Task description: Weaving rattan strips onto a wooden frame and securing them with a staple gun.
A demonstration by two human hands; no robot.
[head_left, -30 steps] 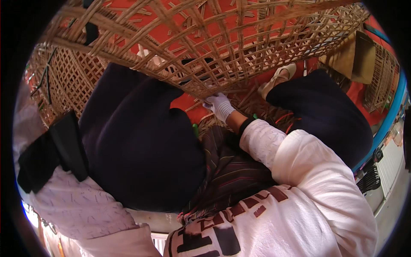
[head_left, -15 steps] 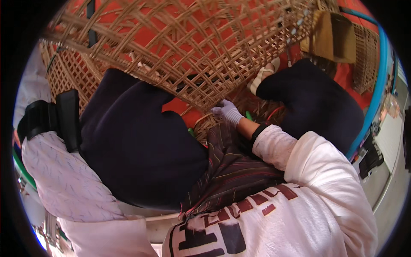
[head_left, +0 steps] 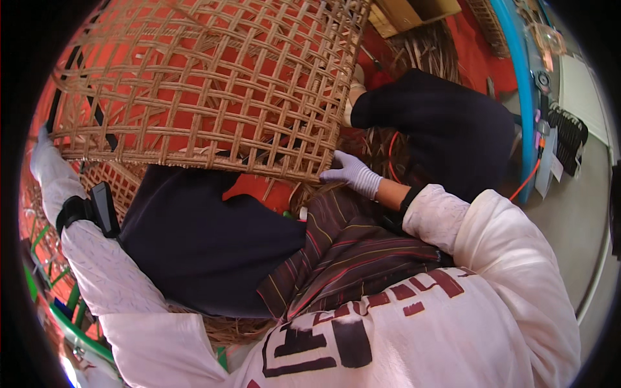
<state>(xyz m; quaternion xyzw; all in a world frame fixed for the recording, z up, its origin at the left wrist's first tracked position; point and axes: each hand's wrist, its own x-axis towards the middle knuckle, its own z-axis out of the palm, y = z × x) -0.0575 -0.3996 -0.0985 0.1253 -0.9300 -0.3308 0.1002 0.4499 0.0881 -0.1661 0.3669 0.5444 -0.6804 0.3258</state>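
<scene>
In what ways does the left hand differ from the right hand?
The right hand is at the lower right corner of the woven piece; the left hand is by its left end. The right hand's striped glove shows clearly; the left hand looks smaller, near the picture's rim. Both are close to the woven piece.

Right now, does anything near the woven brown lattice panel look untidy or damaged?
Yes: loose brown fibrous strips lie strewn on the red floor, to the right of the panel, unlike its orderly weave. I see no clear breakage.

Glare lower left; edges bowed, corners black.
</scene>
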